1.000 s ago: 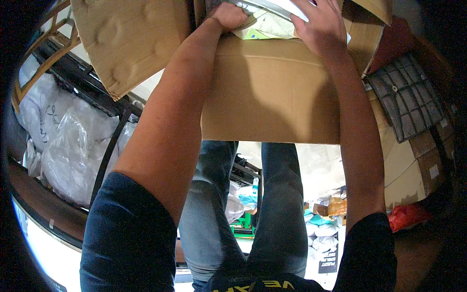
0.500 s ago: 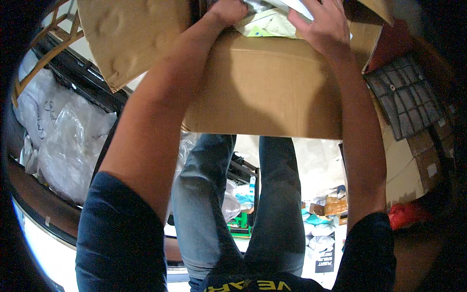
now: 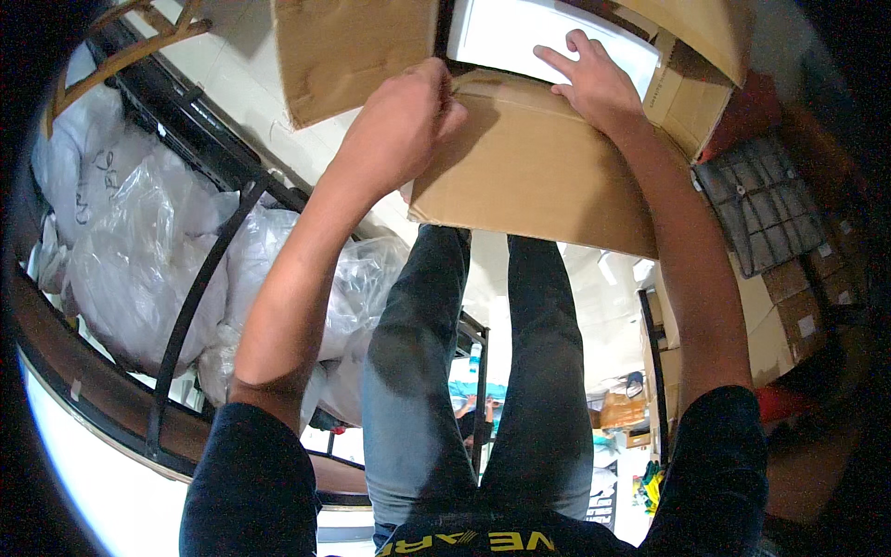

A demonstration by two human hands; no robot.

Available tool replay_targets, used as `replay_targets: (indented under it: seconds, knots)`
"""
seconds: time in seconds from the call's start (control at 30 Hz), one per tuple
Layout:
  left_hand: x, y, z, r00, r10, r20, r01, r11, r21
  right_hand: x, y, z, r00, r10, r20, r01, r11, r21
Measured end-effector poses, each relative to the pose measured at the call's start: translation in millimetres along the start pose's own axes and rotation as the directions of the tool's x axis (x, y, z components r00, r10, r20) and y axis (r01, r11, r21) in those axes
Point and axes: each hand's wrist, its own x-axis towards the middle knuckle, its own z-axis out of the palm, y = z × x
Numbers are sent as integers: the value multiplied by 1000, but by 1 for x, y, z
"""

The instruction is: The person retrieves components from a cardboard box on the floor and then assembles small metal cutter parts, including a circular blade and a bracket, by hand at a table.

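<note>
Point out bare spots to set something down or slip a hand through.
Bare: the pale floor strip between left flap and black rack; the floor gap between the legs, below the front flap.
Crowded: plastic bags at left; grey pad and cartons at right; the open box, where the right hand is over a flat white item.

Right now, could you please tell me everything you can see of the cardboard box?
The cardboard box is brown and open, in front of the person. One flap spreads left, another rises at the upper right; the broad near panel looks smooth. A flat white item lies inside. The left hand's grip is at that panel's upper left edge, apparently touching; the right hand's grip is spread over the white item.
</note>
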Motion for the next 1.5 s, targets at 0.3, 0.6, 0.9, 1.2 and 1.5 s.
replay_targets:
  seconds: [0.3, 0.6, 0.9, 1.2, 1.5]
  knots:
    - [-131, -71, 12, 800, -594, 85, 326, 312, -893, -36, -116, -125, 948, 26, 318, -302, 398, 866]
    - [-246, -98, 88, 592, -743, 314, 492, 25, -870, -88, -197, 183, 736, 61, 674, -480, 749, 457]
    - [-307, -83, 103, 470, -837, 278, 229, -188, -955, -72, -207, 234, 937, 299, 183, -350, 828, 439]
    - [-328, -55, 41, 411, -906, 105, -57, -140, -988, -182, -168, -100, 768, 140, 625, -609, 465, 643]
    - [-292, 4, 42, 492, -867, 86, -67, -136, -988, -192, -116, -270, 831, 480, 281, -532, 538, 654]
